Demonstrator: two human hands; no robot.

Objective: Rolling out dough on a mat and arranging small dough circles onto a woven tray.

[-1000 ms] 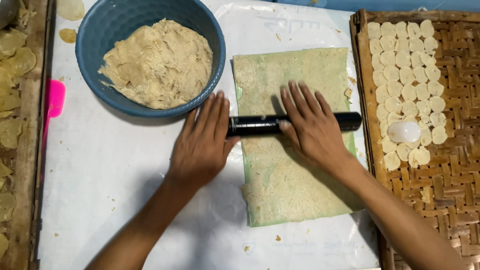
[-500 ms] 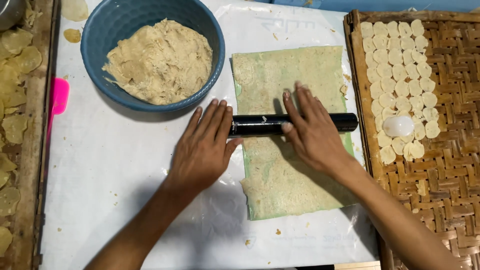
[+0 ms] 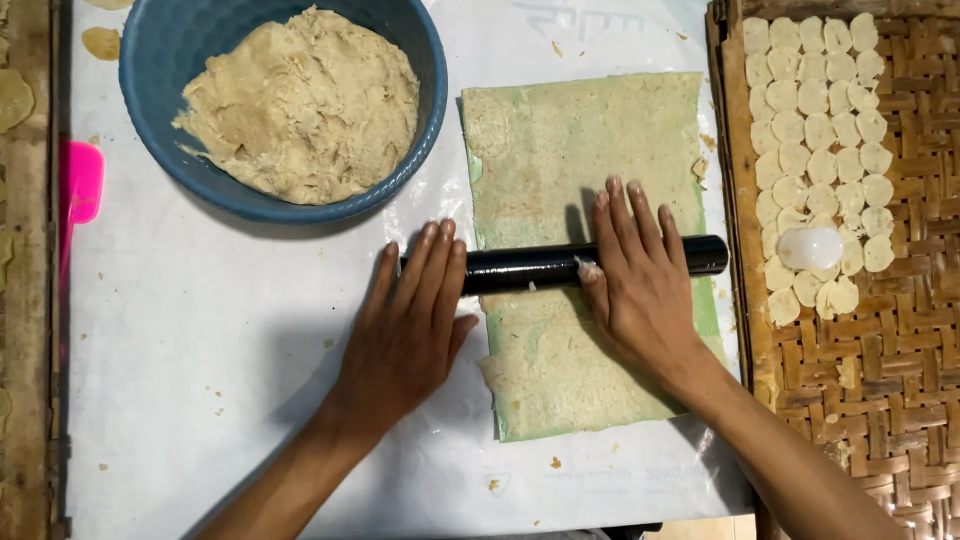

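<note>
1. Pink scraper (image 3: 80, 180): at the far left, lying on the edge of the white plastic sheet (image 3: 200, 400) that covers the work surface. Untouched.

2. Blue bowl (image 3: 135, 90): upper left, part-filled with a rough mass of beige dough (image 3: 300, 100). Apart from both hands.

3. Left hand (image 3: 405, 330): spread flat, palm down, fingers straight and close together. It grips nothing; the fingertips rest on the left end of the rolling pin, just beside the sheet's left edge.

4. Black rolling pin (image 3: 530, 268): lies crosswise over the dough, about halfway down it, both ends jutting past the edges.

5. Rolled dough sheet (image 3: 590, 130): a long, thin, greenish-beige rectangle in the middle of the plastic; its near edge is ragged.

6. Right hand (image 3: 640, 290): likewise flat and open, fingers slightly fanned, palm pressing the right half of the pin. Nothing is clasped.

7. Woven tray (image 3: 900, 400): at right, bearing rows of small cut dough rounds (image 3: 820, 100) and a white domed cutter (image 3: 810, 247) among them.

Step in hand, as judged: rolling the sheet thin under flat palms. A further pass would call for equal pressure from both hands, so that the pin runs square and the thin edges do not tear.

Against the earlier frames: the pin and both hands sit slightly nearer the person along the sheet; the hands' flat pose is unchanged; the bowl and trays sit nearer the picture's edges as the view has shifted.
</note>
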